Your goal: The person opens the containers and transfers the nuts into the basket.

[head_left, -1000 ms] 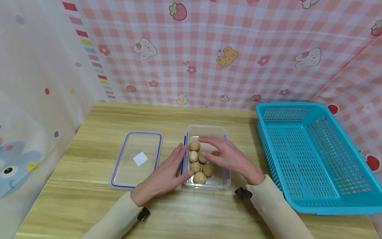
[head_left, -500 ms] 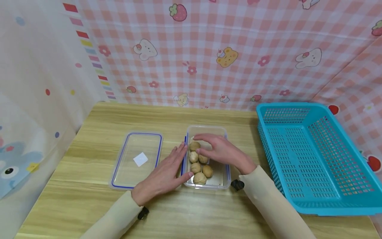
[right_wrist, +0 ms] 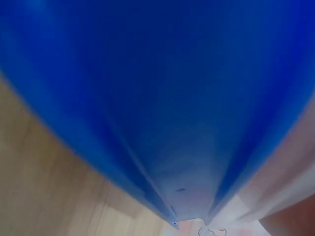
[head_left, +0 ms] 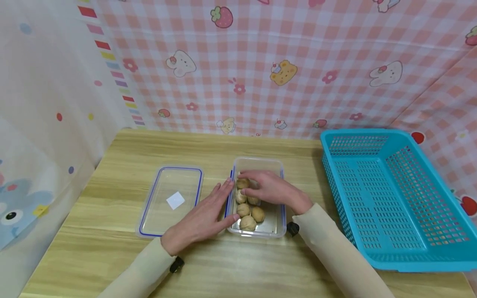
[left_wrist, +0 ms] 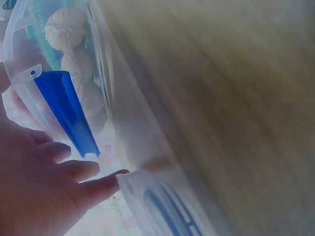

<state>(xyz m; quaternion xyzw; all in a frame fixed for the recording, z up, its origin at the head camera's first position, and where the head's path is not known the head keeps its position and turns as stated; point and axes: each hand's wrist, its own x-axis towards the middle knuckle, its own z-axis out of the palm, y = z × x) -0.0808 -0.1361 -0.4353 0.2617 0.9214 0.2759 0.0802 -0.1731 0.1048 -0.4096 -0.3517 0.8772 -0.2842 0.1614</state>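
Observation:
A clear plastic food container (head_left: 273,225) stands mid-table with several walnuts (head_left: 247,223) inside, mostly along its left side. My right hand (head_left: 273,188) reaches into it from the right. Its thumb and fingers pinch the far-left walnut (head_left: 243,183), and the hand covers part of the container's middle. My left hand (head_left: 205,221) rests against the container's left wall with its fingers extended. In the left wrist view, a blue latch (left_wrist: 66,110) hangs beside my left hand (left_wrist: 44,187). A blue latch (right_wrist: 162,98) fills most of the right wrist view, which shows no fingertips.
The container's lid (head_left: 149,207), clear with a blue seal, lies flat to the left, with a white square label (head_left: 175,200) on it. A large turquoise basket (head_left: 376,198) stands at the right. Patterned cloth (head_left: 257,74) hangs behind the wooden table (head_left: 123,165).
My right hand has moved left across the container to the far-left walnut. A walnut seen earlier near the right is now hidden. My left hand has barely moved.

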